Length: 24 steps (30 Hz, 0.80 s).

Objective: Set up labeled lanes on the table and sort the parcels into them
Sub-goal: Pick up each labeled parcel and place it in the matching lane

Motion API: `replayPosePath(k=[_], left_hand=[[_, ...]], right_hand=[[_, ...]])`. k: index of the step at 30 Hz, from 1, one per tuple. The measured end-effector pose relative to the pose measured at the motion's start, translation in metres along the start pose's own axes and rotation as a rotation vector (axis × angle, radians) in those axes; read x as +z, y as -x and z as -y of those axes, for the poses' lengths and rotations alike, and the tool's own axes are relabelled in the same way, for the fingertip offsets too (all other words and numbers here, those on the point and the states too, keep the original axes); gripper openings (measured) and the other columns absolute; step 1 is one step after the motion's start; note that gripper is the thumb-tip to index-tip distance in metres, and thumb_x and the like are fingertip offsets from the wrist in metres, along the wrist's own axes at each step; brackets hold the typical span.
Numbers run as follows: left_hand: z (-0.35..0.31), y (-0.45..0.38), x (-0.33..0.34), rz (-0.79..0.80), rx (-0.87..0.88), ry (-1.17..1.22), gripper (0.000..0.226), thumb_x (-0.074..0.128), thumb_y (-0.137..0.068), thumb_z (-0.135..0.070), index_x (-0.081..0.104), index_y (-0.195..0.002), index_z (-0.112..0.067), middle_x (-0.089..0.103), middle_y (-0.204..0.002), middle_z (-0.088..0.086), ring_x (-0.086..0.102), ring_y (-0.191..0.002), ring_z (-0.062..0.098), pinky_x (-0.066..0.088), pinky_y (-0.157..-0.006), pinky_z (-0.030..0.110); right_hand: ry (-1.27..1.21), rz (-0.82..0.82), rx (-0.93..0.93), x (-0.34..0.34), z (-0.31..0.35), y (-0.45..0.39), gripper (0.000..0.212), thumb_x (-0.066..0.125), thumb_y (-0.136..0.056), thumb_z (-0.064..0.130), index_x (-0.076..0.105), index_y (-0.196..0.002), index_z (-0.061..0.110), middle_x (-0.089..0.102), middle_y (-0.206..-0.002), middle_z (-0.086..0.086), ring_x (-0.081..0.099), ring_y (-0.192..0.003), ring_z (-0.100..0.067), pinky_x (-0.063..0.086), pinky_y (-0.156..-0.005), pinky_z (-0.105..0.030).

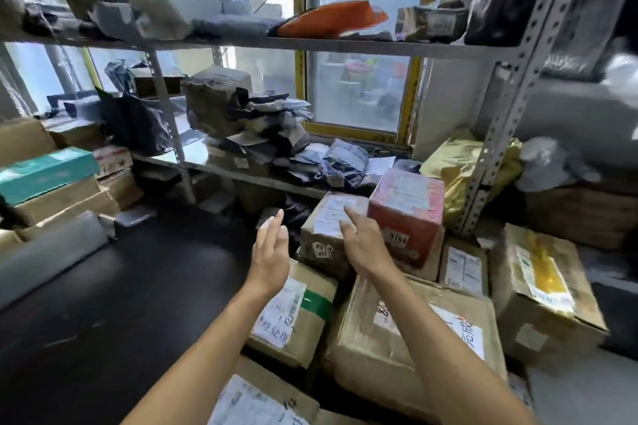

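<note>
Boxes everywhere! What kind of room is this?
Probably a parcel storeroom or pickup depot. Metal shelves are piled with mail bags, and cardboard boxes with shipping labels sit stacked below. Both hands reach toward a small labeled box.

Both empty hands, left (271,248) and right (366,245), flank a taped carton (324,231)

Dark bare floor (103,304) lying open at left; stacked brown cardboard parcels (397,328) and grey metal shelving (345,46) blocking right and far.
</note>
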<state>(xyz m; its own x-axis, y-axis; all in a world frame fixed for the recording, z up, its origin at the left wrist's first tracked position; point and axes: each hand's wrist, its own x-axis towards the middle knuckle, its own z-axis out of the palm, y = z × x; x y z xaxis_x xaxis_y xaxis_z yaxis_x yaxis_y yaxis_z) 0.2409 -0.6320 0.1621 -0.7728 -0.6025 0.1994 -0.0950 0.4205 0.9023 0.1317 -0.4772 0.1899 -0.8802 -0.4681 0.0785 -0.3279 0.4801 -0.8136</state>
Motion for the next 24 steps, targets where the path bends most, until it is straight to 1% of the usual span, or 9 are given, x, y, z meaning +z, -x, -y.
replayPosePath(k=[4, 6, 9, 11, 14, 16, 19, 22, 24], left_hand=[[0.013, -0.06, 0.016, 0.121, -0.058, 0.228, 0.056, 0.021, -0.107, -0.047, 0.035, -0.156, -0.022, 0.035, -0.161, -0.002, 0.029, -0.149, 0.012, 0.019, -0.127, 0.039], [0.021, -0.086, 0.024, 0.182, -0.151, 0.297, 0.052, 0.019, -0.111, -0.041, 0.033, -0.157, -0.022, 0.034, -0.162, 0.002, 0.031, -0.149, 0.018, 0.019, -0.126, 0.043], [0.033, -0.114, 0.033, 0.28, -0.248, 0.37, 0.053, 0.021, -0.111, -0.042, 0.033, -0.158, -0.02, 0.034, -0.162, 0.006, 0.033, -0.148, 0.023, 0.022, -0.125, 0.045], [0.045, -0.134, 0.037, 0.351, -0.292, 0.404, 0.057, 0.026, -0.109, -0.048, 0.033, -0.158, -0.02, 0.035, -0.161, 0.005, 0.034, -0.148, 0.023, 0.022, -0.124, 0.044], [0.065, -0.16, 0.041, 0.472, -0.391, 0.419, 0.1, 0.039, -0.079, -0.089, 0.041, -0.155, -0.023, 0.045, -0.156, 0.002, 0.045, -0.141, 0.022, 0.03, -0.121, 0.047], [0.101, -0.182, 0.062, 0.524, -0.416, 0.427, 0.118, 0.038, -0.061, -0.1, 0.039, -0.155, -0.028, 0.042, -0.157, -0.004, 0.043, -0.143, 0.021, 0.03, -0.122, 0.048], [0.134, -0.195, 0.082, 0.539, -0.488, 0.428, 0.129, 0.037, -0.053, -0.108, 0.043, -0.153, -0.026, 0.035, -0.161, 0.0, 0.042, -0.143, 0.025, 0.033, -0.119, 0.051], [0.096, -0.172, 0.06, 0.575, -0.461, 0.415, 0.113, 0.038, -0.063, -0.103, 0.059, -0.141, -0.025, 0.047, -0.153, 0.002, 0.051, -0.136, 0.025, 0.038, -0.116, 0.049], [0.069, -0.148, 0.038, 0.608, -0.35, 0.463, 0.099, 0.034, -0.07, -0.099, 0.066, -0.134, -0.03, 0.061, -0.14, -0.002, 0.056, -0.132, 0.02, 0.038, -0.116, 0.048]], right_hand=[[-0.008, 0.017, 0.163, 0.022, 0.009, -0.034, 0.059, 0.035, -0.11, 0.041, 0.026, -0.163, 0.017, 0.023, -0.17, -0.009, 0.02, -0.157, -0.025, 0.016, -0.127, -0.038], [-0.042, 0.002, 0.285, 0.032, 0.016, -0.047, 0.066, 0.033, -0.107, 0.053, 0.019, -0.165, 0.024, 0.019, -0.172, -0.007, 0.016, -0.158, -0.029, 0.014, -0.128, -0.044], [-0.102, -0.036, 0.474, 0.045, 0.02, -0.059, 0.075, 0.029, -0.1, 0.067, 0.015, -0.165, 0.032, 0.026, -0.169, -0.008, 0.018, -0.156, -0.04, 0.015, -0.126, -0.055], [-0.132, -0.076, 0.537, 0.049, 0.016, -0.063, 0.08, 0.031, -0.1, 0.067, 0.009, -0.166, 0.028, 0.027, -0.168, -0.009, 0.022, -0.154, -0.041, 0.019, -0.125, -0.054], [-0.165, -0.138, 0.609, 0.049, 0.012, -0.068, 0.083, 0.035, -0.103, 0.063, 0.008, -0.166, 0.016, 0.026, -0.168, -0.012, 0.026, -0.154, -0.036, 0.022, -0.125, -0.047], [-0.247, -0.18, 0.647, 0.051, 0.012, -0.078, 0.084, 0.035, -0.102, 0.065, 0.02, -0.164, 0.011, 0.029, -0.167, -0.012, 0.029, -0.153, -0.033, 0.024, -0.125, -0.043], [-0.396, -0.206, 0.677, 0.058, 0.023, -0.09, 0.096, 0.034, -0.094, 0.079, 0.033, -0.16, 0.009, 0.033, -0.166, -0.01, 0.033, -0.152, -0.03, 0.025, -0.126, -0.044], [-0.506, -0.251, 0.703, 0.07, 0.033, -0.096, 0.116, 0.034, -0.084, 0.091, 0.017, -0.164, 0.008, 0.009, -0.172, -0.01, 0.014, -0.158, -0.028, 0.017, -0.129, -0.043], [-0.509, -0.3, 0.667, 0.077, 0.033, -0.096, 0.132, 0.032, -0.067, 0.105, 0.03, -0.162, 0.014, 0.017, -0.17, -0.01, 0.021, -0.155, -0.028, 0.021, -0.128, -0.045]])
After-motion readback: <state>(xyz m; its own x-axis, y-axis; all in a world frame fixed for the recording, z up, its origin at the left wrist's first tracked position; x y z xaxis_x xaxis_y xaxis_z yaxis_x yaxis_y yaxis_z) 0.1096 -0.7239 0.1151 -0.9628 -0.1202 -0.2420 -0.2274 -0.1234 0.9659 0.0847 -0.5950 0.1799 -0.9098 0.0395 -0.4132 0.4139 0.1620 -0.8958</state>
